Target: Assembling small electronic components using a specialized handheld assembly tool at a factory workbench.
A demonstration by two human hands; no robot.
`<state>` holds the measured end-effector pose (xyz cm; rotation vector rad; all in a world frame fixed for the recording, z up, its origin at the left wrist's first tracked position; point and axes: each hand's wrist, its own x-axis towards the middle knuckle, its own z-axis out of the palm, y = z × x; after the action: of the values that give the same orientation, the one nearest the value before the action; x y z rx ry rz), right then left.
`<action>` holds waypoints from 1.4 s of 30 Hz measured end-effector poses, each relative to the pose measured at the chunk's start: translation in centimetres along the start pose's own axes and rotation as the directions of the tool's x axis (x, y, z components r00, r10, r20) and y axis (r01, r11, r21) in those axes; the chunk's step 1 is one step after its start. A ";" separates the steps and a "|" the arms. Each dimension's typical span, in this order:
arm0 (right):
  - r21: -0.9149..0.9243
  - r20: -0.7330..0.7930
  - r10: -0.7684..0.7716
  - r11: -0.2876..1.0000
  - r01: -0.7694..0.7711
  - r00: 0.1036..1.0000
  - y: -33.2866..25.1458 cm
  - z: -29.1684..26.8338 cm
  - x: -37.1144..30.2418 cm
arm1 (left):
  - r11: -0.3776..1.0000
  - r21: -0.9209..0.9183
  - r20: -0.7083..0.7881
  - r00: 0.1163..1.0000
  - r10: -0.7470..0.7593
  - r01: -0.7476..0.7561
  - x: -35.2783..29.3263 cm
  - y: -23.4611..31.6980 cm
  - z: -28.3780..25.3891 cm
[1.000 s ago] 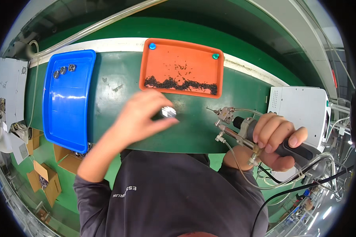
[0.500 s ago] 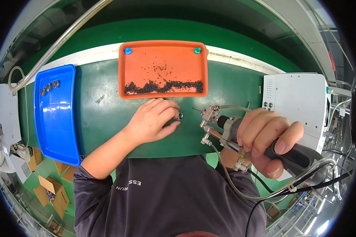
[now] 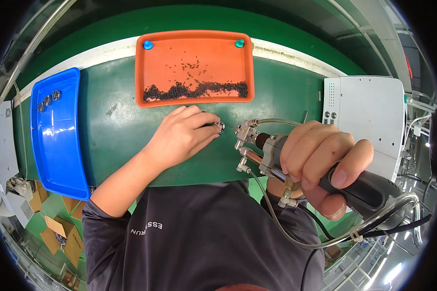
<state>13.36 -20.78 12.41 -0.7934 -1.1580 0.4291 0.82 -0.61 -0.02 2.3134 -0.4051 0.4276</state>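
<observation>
Between the fingertips of my left hand (image 3: 182,136), a small round metal part (image 3: 221,127) is gripped just above the green table. My right hand (image 3: 325,165) is wrapped round a dark grey power screwdriver (image 3: 361,190) with metal fittings and tubes at its front. The screwdriver's thin tip points left, close to the round part; whether they touch I cannot tell. Beyond my left hand lies an orange tray (image 3: 194,33) with many tiny black screws (image 3: 194,89) heaped along its near side and a few scattered farther up.
A blue tray (image 3: 58,145) on the left holds several round metal parts (image 3: 47,100). On the right stands a white box-shaped machine (image 3: 366,116). Hoses and cables (image 3: 344,238) trail from the screwdriver past my right forearm. Cardboard boxes (image 3: 65,237) sit on the floor at lower left.
The screwdriver's front has moved left and its tip is now closer to the round part. The view has shifted slightly, so the trays appear higher. My left hand still grips the part.
</observation>
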 end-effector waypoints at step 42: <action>-0.156 -0.044 -0.140 0.979 0.132 0.989 -1.4 0.8 0.0 | 0.997 0.066 -0.048 0.998 0.042 -0.038 -1.5 -0.6 0.2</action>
<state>12.48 -21.44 13.59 -0.8479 -1.1956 0.2051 -0.23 -0.15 -1.15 2.3555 -0.4197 0.5233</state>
